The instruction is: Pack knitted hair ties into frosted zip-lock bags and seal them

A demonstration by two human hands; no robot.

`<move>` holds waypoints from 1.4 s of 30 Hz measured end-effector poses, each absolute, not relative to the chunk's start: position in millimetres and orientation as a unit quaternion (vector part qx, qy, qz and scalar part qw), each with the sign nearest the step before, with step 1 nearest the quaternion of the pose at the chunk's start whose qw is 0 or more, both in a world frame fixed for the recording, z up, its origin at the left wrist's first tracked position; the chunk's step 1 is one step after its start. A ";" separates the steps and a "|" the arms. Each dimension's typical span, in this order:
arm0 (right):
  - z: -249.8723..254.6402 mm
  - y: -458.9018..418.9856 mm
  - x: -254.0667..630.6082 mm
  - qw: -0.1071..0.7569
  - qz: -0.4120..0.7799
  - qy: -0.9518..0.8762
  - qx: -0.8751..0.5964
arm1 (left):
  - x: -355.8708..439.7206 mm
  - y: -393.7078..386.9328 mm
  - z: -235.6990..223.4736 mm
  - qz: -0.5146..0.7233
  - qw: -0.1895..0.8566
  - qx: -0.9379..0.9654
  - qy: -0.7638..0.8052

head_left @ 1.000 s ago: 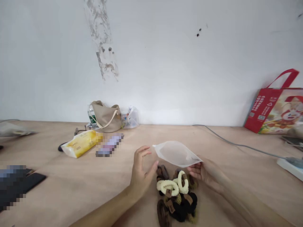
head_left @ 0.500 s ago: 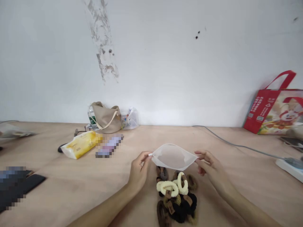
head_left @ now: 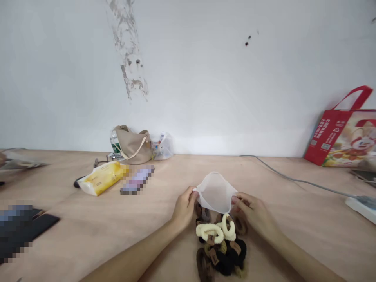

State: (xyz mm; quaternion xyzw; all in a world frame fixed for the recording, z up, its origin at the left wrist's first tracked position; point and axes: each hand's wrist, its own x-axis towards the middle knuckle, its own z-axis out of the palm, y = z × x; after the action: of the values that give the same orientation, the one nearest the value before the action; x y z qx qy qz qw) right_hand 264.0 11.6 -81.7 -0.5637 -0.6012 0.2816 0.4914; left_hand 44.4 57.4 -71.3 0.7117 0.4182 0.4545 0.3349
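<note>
Between my hands a frosted plastic zip bag (head_left: 216, 192) is held with its mouth gaping wide. My left hand (head_left: 184, 207) pinches the bag's left corner, where a small white slider end shows. The right corner is gripped between the thumb and fingers of my right hand (head_left: 252, 209). Just below the bag, on the table, lies a pile of fluffy hair ties. Cream hair ties (head_left: 213, 232) rest on top, black hair ties (head_left: 227, 260) lie nearer me, and a brown hair tie (head_left: 203, 264) is at the near left. Several carry small brown tags.
Left on the wooden table (head_left: 164, 176) are a yellow tissue pack (head_left: 104, 178), a blurred-out phone (head_left: 137, 180) and a dark device (head_left: 38, 231). A beige handbag (head_left: 135, 147) stands by the wall. To the right are a red shopping bag (head_left: 331, 133), a grey cable (head_left: 290, 180) and a white power strip (head_left: 361, 211).
My hands have come closer together, so the bag's mouth has narrowed sideways and bulged taller. The hair ties stay in their pile.
</note>
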 end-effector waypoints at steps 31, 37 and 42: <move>-93.8 -42.7 284.5 0.403 -0.076 -0.790 -0.455 | 13.1 -0.3 -62.5 0.384 0.117 0.896 0.191; -63.4 -32.9 272.0 0.479 -0.191 -0.776 -0.362 | 16.2 -2.9 -58.5 0.392 0.068 0.903 0.163; -70.7 -23.4 270.9 0.442 -0.165 -0.784 -0.404 | 17.0 -2.8 -64.1 0.412 0.058 0.896 0.157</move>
State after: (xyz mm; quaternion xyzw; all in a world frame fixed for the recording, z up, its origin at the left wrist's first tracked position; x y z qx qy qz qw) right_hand 270.9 -23.4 -70.7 -0.4041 -0.7837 -0.1650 0.4420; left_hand 17.0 -2.8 -64.1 0.8955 0.1570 0.4123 0.0583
